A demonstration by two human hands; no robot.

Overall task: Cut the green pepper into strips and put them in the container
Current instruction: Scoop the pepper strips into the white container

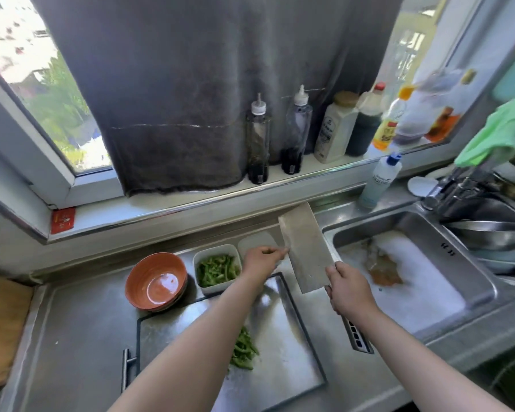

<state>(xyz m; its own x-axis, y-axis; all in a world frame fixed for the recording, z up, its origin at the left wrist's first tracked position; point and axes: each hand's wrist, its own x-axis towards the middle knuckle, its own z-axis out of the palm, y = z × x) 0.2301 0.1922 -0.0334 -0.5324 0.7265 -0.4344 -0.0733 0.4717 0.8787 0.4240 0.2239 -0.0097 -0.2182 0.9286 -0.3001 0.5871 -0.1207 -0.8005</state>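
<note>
Home kitchen. Stainless counter with built-in sink full of suds, faucet, dish soap bottle. Windowsill lined with sauce and oil bottles, dark cloth hanging over the window. Steel cutting board, orange bowl, cleaver, dirty pans by the tap.

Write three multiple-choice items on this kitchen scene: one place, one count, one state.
1. The white rectangular plastic container of green pepper strips stands: A in the sink; B right of the orange ceramic bowl; C on the windowsill.
2. How many clear nozzle-topped bottles stand against the grey curtain? A one; B four; C two.
3. The right hand: A grips the broad steel cleaver; B hangs empty; C holds a sponge.
Key: B, they stand side by side on the steel counter; C, two show; A, its fingers curl round the cleaver's base.
</note>
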